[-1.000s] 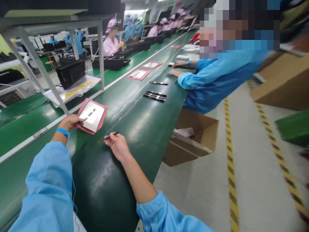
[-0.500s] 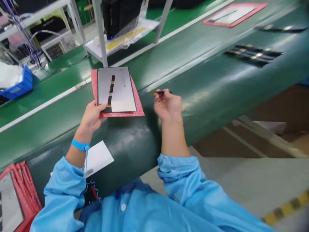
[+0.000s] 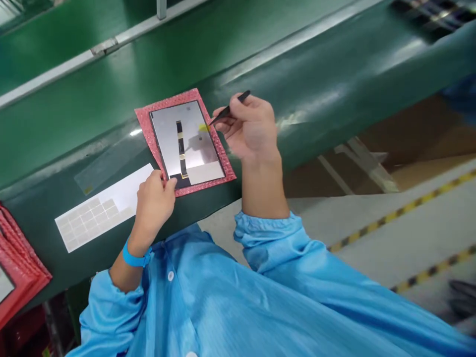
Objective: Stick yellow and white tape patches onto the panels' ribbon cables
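A silver rectangular panel with a black-and-gold strip on it lies on pink bubble wrap. At their lower left corner, my left hand grips the edge, thumb on top. In my right hand are black tweezers, pinched between the fingers. Their tip is by a small yellow piece over the panel's right edge; whether it touches the panel is unclear. A white sheet with rows of pale labels lies to the left of my left hand.
Stacked pink bubble-wrap pouches lie at the far left of the green work surface. Several dark strips are at the top right. A metal rail crosses the upper left. Yellow-black tape marks the floor.
The view has tilted down. The panel and wrap now rest low near the front edge, and my right hand has brought the tweezers and yellow piece over to the panel. The label sheet is more exposed.
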### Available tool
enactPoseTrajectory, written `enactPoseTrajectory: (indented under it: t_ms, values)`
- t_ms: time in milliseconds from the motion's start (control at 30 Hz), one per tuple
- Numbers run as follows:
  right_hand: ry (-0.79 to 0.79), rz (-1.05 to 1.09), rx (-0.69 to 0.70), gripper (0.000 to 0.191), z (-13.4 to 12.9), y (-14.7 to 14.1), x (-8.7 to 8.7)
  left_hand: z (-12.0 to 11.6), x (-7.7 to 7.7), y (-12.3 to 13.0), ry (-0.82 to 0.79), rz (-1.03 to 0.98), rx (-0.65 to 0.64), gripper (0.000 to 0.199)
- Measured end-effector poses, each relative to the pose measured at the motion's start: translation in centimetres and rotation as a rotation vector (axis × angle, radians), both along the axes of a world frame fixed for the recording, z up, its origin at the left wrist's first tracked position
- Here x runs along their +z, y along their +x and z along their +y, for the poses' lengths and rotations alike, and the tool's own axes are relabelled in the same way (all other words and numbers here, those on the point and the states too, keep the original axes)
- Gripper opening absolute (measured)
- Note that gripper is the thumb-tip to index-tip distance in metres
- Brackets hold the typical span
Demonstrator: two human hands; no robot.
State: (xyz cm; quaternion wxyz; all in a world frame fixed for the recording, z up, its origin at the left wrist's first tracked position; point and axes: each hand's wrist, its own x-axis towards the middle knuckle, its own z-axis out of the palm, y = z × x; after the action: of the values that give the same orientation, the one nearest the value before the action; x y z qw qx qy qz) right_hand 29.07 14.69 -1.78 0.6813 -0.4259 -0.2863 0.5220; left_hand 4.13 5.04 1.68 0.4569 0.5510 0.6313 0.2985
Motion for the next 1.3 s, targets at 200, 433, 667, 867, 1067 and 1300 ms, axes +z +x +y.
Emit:
enactPoseTrajectory:
  t_ms: [200,433,667,867,1067,1300]
  values:
    - [-0.08,-0.102,0.122,0.012,-5.0,-2.1,1.8,-1.2,0.8,-0.1,0.039,0.262,-0.028,0.014]
    - [-0.101,-0.202,0.143,0.006,-6.5,-2.4,1.9,-3.1,0.7,0.7,0.157,0.519,-0.05,0.024]
    - [-0.19,-0.324,0.042,0.007,-7.2,-3.6,2.5,-5.1,-0.9,1.3,0.709,0.561,-0.223,0.036]
    - [-0.184,-0.338,0.047,0.01,-7.1,-4.2,2.7,-4.7,-1.7,1.4,0.673,0.567,-0.282,0.044]
    - [-0.261,-0.381,0.024,0.016,-7.1,-4.5,2.8,-4.7,-1.3,1.5,0.648,0.566,-0.277,0.043]
    - [-0.248,-0.424,0.005,0.026,-6.8,-4.6,3.0,-4.7,-1.2,1.6,0.632,0.566,-0.274,0.043]
